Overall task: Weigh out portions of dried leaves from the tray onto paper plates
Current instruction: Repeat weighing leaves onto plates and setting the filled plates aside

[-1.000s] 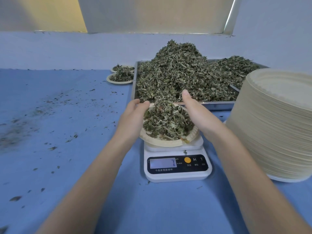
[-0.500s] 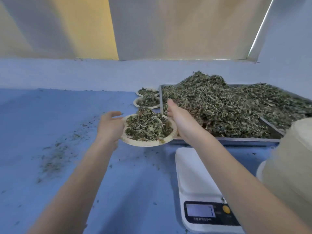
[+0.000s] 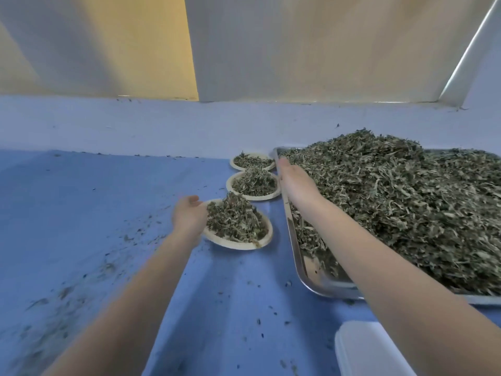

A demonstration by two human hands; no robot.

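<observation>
A paper plate (image 3: 230, 243) heaped with dried leaves (image 3: 234, 219) sits low over the blue table, left of the tray. My left hand (image 3: 188, 216) grips its left rim, thumb on top. My right hand (image 3: 295, 183) is off the plate; it hovers with straight fingers over the left edge of the metal tray (image 3: 307, 272). The tray carries a large pile of dried leaves (image 3: 393, 202). I cannot tell whether the plate touches the table.
Two more filled paper plates (image 3: 260, 198) (image 3: 236, 166) stand in a row behind the held one, beside the tray's far left corner. A corner of the white scale (image 3: 368, 348) shows at the bottom right. Leaf crumbs are scattered over the blue table (image 3: 95, 207).
The filled plate went from the scale to the left and away, down toward the table in front of the two other plates. My right hand let go of it; the view swung left.
</observation>
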